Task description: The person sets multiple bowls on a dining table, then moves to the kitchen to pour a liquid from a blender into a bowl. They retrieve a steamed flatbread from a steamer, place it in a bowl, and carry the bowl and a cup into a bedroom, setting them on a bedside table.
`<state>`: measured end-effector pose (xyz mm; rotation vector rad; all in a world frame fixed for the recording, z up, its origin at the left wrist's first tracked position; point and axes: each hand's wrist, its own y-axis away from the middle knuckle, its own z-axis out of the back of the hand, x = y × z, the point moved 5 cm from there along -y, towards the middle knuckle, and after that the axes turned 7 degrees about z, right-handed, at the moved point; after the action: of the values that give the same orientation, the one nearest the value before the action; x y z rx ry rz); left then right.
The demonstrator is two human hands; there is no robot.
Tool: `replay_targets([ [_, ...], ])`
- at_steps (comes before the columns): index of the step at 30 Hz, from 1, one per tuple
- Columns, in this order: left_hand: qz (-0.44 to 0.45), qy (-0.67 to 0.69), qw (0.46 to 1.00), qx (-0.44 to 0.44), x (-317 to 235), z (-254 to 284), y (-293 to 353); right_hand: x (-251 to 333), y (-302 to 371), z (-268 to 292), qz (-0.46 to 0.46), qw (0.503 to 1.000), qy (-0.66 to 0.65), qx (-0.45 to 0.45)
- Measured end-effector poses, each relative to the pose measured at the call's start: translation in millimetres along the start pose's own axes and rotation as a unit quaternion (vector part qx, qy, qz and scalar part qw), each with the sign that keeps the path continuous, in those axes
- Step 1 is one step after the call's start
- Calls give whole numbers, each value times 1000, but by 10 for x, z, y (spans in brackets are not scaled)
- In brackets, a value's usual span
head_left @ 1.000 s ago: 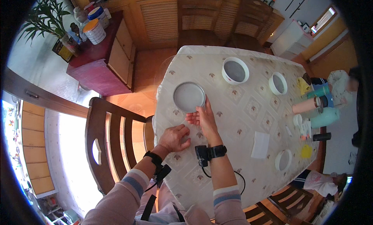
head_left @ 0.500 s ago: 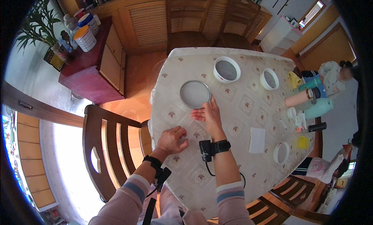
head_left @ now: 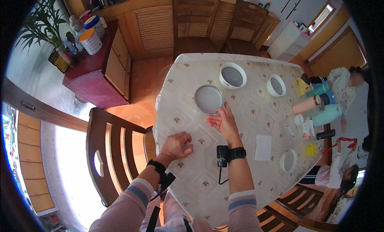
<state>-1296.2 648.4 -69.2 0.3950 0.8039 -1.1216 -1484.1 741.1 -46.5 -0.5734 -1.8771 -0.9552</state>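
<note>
On the patterned tablecloth stands a shallow round pan-like dish (head_left: 209,99) with a thin grey metallic rim and a pale inside. My right hand (head_left: 226,123) is beside its near right edge, fingers stretched and spread. The thumb and fingertips are close to the rim; whether they touch it I cannot tell. My left hand (head_left: 177,145) rests near the table's left edge, fingers loosely curled with nothing visible in them. Beyond the dish is a white bowl (head_left: 233,76) with a grey inside. A smaller white bowl (head_left: 276,85) stands farther right.
A white paper sheet (head_left: 263,147) and another white bowl (head_left: 288,160) lie to the right. Bottles, including a pink one (head_left: 307,104), and a yellow cloth (head_left: 302,86) line the right edge. Chairs (head_left: 114,148) surround the table. Two people are beyond the right side.
The round dish has slid a little to the right, nearer the large bowl. My right hand has moved right with its fingers more spread. The left hand has stayed in place.
</note>
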Motion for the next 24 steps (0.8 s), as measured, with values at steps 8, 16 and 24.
replay_targets([
  [8, 47, 49, 997, 27, 29, 9, 45, 623, 1313, 60, 127, 983, 128, -14],
  [16, 19, 141, 972, 185, -708, 276, 947, 842, 3196, 48, 206, 965, 138, -82],
  [24, 34, 320, 881, 348, -1100, 1417, 2612, 83, 4305, -833, 138, 977, 159, 30],
])
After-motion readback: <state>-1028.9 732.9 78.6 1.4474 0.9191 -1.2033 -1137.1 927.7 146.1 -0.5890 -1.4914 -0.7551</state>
